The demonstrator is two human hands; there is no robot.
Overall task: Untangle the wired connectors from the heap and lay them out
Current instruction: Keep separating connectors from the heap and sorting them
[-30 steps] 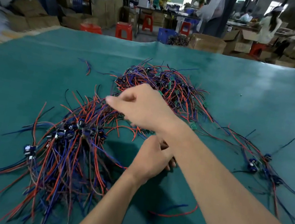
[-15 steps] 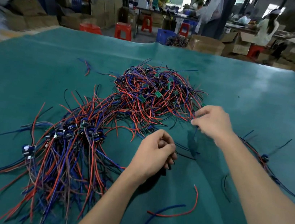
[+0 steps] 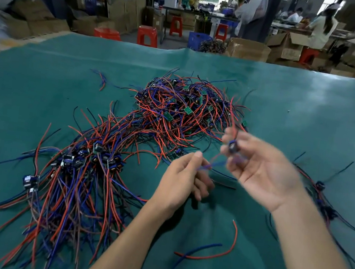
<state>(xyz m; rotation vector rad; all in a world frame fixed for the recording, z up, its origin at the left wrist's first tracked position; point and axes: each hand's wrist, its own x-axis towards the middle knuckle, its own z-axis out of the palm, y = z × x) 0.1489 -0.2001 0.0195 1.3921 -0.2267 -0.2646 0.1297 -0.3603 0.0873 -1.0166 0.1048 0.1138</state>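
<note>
Head view: a connector (image 3: 232, 146), blurred, sits pinched in the right hand's (image 3: 260, 173) fingertips, palm up, at 3 o'clock of the heap (image 3: 175, 111). Its blue wire (image 3: 210, 166) runs to 8 o'clock, pinched by the left hand (image 3: 182, 180), fingers curled.

Smooth teal table cover (image 3: 288, 118) with a soft sheen upper right, heap (image 3: 182, 110) of glossy plastic-sheathed red and blue wires, matt brown cardboard boxes (image 3: 247, 49) behind, shiny red plastic stools (image 3: 148, 35).
</note>
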